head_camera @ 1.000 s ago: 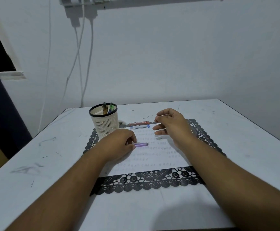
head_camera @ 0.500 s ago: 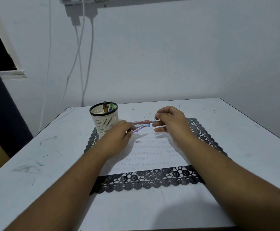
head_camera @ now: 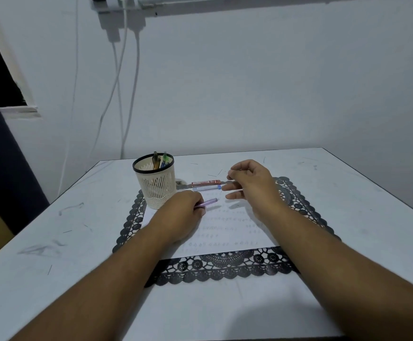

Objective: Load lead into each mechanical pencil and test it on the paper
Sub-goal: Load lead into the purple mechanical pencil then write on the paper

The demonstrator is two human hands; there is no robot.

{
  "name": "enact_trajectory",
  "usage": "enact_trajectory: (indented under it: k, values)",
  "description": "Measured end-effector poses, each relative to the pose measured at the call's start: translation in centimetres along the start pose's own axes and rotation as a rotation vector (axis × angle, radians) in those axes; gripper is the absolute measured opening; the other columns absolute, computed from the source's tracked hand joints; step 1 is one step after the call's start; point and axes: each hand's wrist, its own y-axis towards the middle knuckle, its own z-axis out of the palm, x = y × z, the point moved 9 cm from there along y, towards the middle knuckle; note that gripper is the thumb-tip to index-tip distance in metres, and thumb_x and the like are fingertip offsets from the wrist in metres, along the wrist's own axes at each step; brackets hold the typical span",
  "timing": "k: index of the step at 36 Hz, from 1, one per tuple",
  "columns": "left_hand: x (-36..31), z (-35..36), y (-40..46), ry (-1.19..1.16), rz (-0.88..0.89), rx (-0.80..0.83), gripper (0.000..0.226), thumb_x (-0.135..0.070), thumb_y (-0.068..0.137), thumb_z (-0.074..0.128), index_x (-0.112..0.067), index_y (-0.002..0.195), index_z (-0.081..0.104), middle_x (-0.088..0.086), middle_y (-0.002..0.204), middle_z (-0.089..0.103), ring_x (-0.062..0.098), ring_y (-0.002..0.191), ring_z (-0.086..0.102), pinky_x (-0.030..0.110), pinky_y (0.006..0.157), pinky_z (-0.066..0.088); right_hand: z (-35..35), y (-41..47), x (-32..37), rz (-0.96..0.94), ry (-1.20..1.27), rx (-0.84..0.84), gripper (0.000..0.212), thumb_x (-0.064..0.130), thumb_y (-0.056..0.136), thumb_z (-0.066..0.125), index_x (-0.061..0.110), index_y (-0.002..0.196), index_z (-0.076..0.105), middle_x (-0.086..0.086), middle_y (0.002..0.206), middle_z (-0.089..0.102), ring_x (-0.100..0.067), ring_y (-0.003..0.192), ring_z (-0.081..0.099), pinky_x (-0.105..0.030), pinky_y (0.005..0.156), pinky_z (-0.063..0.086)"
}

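Pencil (head_camera: 206,202), purple, in my L hand (head_camera: 181,212) grip, fingers curled round it, tip at 2 o'clock over paper (head_camera: 225,232). R hand (head_camera: 249,185) pinches sth thin, can't tell what. Lead tubes (head_camera: 204,185) at 12, cup (head_camera: 156,184) at 10.

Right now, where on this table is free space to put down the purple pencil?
Bare table lies right of the black mat, and more left of the pen cup. It is crowded behind the paper, where lead tubes lie near the right hand.
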Motion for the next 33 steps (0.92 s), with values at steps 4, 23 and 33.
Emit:
enact_trajectory:
  k: [4, 23, 33]
  values:
    - [0.2, -0.8, -0.3, -0.176, -0.032, -0.043, 0.014, -0.02, 0.101, 0.06, -0.024, 0.087, 0.063, -0.004, 0.086, 0.065, 0.013, 0.078, 0.058, 0.031, 0.067, 0.043, 0.4, -0.3, 0.7, -0.061, 0.015, -0.007, 0.006, 0.0, 0.099, 0.063, 0.006, 0.098, 0.063, -0.012, 0.088, 0.067, -0.027, 0.074, 0.075, -0.034, 0.057, 0.061]
    - [-0.2, -2.1, -0.7, -0.559, -0.042, -0.094, 0.012, -0.026, 0.1, 0.066, -0.029, 0.089, 0.066, -0.011, 0.083, 0.073, 0.03, 0.079, 0.063, 0.05, 0.073, 0.053, 1.8, -1.8, 3.5, -0.214, 0.107, -0.001, 0.006, 0.001, 0.099, 0.066, 0.006, 0.099, 0.062, -0.015, 0.09, 0.066, -0.035, 0.08, 0.077, -0.039, 0.064, 0.064]
    - [-0.3, -2.2, -0.7, -0.51, -0.039, -0.099, 0.012, -0.028, 0.101, 0.064, -0.03, 0.089, 0.065, -0.017, 0.083, 0.071, 0.018, 0.078, 0.061, 0.042, 0.074, 0.052, 2.3, -2.5, 4.2, -0.274, 0.09, 0.015, 0.011, -0.001, 0.1, 0.063, 0.008, 0.096, 0.062, -0.013, 0.087, 0.066, -0.03, 0.079, 0.076, -0.031, 0.063, 0.061]
